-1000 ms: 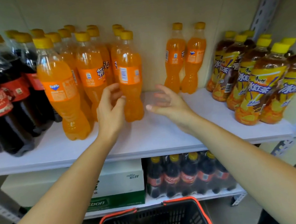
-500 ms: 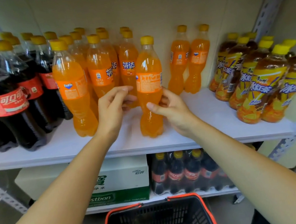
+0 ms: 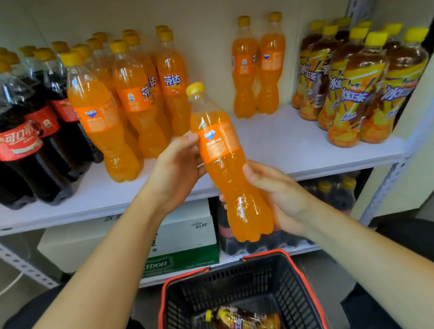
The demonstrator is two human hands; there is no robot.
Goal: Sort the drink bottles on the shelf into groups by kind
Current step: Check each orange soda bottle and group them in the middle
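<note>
Basket (image 3: 288,286) below orange bottle (image 3: 225,168), cola (image 3: 16,145) leftward

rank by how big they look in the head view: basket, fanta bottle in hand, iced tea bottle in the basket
1. black basket
2. held Fanta bottle
3. iced tea bottle in the basket
The held one is nearer the camera, so the bottles' true sizes are unsure.

Both arms reach forward. The left hand (image 3: 175,168) holds the orange bottle (image 3: 229,182) by its label; the right hand (image 3: 282,196) grips lower down.
</note>
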